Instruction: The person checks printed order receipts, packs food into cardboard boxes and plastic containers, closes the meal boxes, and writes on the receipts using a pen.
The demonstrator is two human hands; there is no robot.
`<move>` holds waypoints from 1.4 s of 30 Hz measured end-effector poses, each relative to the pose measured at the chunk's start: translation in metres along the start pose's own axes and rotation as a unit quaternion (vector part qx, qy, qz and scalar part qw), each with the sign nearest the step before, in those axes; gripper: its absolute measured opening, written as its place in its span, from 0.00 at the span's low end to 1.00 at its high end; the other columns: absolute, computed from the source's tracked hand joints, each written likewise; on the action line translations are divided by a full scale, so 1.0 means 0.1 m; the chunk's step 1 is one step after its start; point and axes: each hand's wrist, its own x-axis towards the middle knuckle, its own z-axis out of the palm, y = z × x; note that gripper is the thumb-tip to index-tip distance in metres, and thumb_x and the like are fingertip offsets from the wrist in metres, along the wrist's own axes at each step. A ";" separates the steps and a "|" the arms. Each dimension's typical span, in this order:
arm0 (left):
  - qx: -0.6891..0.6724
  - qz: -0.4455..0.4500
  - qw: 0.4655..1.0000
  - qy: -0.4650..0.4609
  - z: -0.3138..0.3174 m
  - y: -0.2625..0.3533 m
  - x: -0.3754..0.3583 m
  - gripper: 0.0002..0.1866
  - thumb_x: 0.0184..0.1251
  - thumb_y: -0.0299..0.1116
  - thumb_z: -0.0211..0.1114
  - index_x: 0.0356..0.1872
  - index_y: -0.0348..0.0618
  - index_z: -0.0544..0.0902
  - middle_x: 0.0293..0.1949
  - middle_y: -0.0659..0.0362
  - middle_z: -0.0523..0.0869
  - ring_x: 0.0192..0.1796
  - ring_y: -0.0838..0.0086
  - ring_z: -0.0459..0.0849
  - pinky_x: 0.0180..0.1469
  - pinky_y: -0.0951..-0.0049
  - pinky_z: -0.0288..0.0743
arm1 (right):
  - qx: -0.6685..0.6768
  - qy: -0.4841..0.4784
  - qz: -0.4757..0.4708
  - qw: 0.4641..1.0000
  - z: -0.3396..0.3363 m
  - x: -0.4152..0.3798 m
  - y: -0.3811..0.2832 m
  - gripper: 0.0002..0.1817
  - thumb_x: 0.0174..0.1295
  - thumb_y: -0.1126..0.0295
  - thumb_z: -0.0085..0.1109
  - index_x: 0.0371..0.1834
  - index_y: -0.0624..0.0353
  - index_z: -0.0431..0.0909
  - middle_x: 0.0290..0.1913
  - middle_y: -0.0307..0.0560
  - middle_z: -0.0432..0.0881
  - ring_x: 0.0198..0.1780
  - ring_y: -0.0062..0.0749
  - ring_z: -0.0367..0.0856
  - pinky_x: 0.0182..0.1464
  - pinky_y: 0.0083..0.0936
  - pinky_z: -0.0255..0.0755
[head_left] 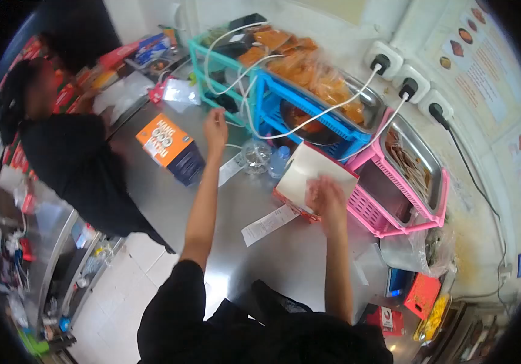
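Note:
My left hand (215,126) is raised over the steel counter, its fingers bunched together and no object showing in them. Just left of it stands an orange and dark-blue printed box (169,145). Smeared by motion, my right hand (327,197) is over the pale inside of an open box with red outer sides (292,173); its fingers are too blurred to read. A printed paper slip (269,224) lies beside that box, and another slip (230,170) is near my left forearm. Between the boxes are a clear plastic cup (255,156) and a small blue-tinted bottle (280,159).
Along the wall stand a green rack (227,100), a blue basket (263,100) and a pink basket (369,203), with food trays on the last two. White cables (309,124) hang across them. A person in black (69,158) stands at left. A phone (397,282) lies lower right.

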 end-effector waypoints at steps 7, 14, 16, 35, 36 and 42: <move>0.231 0.143 0.950 -0.154 0.96 -0.99 1.06 0.19 0.56 0.33 0.54 0.50 0.39 0.73 0.46 0.45 0.78 0.47 0.52 0.76 0.47 0.57 0.70 | -0.080 0.211 0.146 0.963 -0.55 -1.59 0.65 0.13 0.65 0.62 0.49 0.44 0.59 0.71 0.36 0.44 0.79 0.32 0.24 0.77 0.32 0.20 0.73; 0.241 0.346 0.906 0.035 0.69 -1.89 0.99 0.20 0.61 0.37 0.49 0.51 0.37 0.74 0.47 0.47 0.78 0.47 0.54 0.77 0.45 0.56 0.72 | -0.114 0.300 0.109 0.941 -0.48 -2.16 0.81 0.12 0.64 0.63 0.49 0.43 0.59 0.73 0.34 0.41 0.80 0.32 0.21 0.77 0.32 0.20 0.72; 0.268 0.268 0.924 0.047 0.09 -0.52 0.29 0.13 0.59 0.28 0.52 0.43 0.37 0.78 0.41 0.47 0.82 0.43 0.53 0.80 0.42 0.57 0.74 | -0.134 0.291 0.061 0.945 -0.46 -2.09 0.89 0.12 0.62 0.65 0.52 0.43 0.60 0.72 0.34 0.41 0.80 0.32 0.24 0.78 0.32 0.21 0.72; -0.203 0.189 0.770 -0.574 -0.14 3.94 -5.57 0.35 0.46 0.31 0.71 0.56 0.37 0.64 0.55 0.45 0.69 0.53 0.53 0.73 0.54 0.60 0.68 | -0.034 0.552 -0.043 0.832 -2.99 -5.29 0.87 0.08 0.59 0.68 0.57 0.35 0.61 0.76 0.25 0.38 0.78 0.22 0.19 0.74 0.22 0.15 0.67; -0.205 0.189 0.785 -0.553 -0.01 4.04 -5.76 0.35 0.46 0.30 0.70 0.57 0.37 0.63 0.55 0.46 0.69 0.53 0.53 0.73 0.54 0.60 0.67 | -0.049 0.548 -0.034 0.834 -3.20 -5.39 0.84 0.08 0.59 0.68 0.57 0.35 0.62 0.75 0.25 0.39 0.78 0.23 0.19 0.74 0.22 0.15 0.67; -0.086 0.047 0.845 -0.525 0.68 4.17 -5.80 0.16 0.62 0.39 0.57 0.39 0.34 0.76 0.33 0.43 0.80 0.38 0.50 0.79 0.42 0.60 0.70 | -0.098 0.428 -0.001 0.899 -4.03 -4.89 0.27 0.11 0.56 0.65 0.61 0.34 0.63 0.77 0.24 0.39 0.78 0.23 0.17 0.74 0.23 0.16 0.67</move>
